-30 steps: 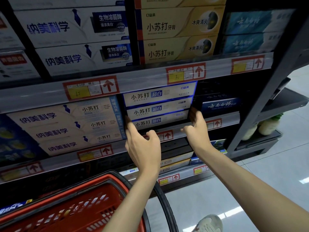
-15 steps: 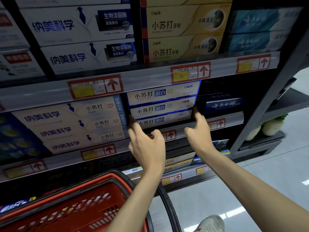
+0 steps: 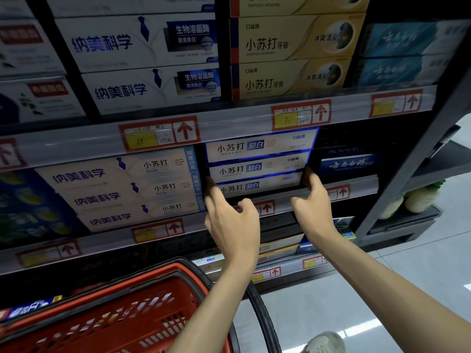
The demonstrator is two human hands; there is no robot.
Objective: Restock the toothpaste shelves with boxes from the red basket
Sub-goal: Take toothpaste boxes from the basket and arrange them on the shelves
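Observation:
A stack of three white-and-blue toothpaste boxes [image 3: 257,166] stands on the middle shelf, just behind the price rail. My left hand [image 3: 234,225] reaches up with straight fingers touching the left end of the bottom box, thumb held apart. On the other side, my right hand [image 3: 316,207] has its fingertips against the stack's right end. Neither hand wraps a box. The red basket [image 3: 142,278] hangs at the lower left below my left forearm; its inside is blurred.
Cream boxes [image 3: 122,192] fill the slot left of the stack and a dark blue box [image 3: 349,165] sits to its right. Yellow boxes [image 3: 293,80] and white boxes [image 3: 153,85] line the shelf above. Price rails [image 3: 229,121] edge each shelf. Tiled floor lies at the right.
Both hands stay at the two ends of the stack. The view has shifted slightly, and the boxes have not visibly moved.

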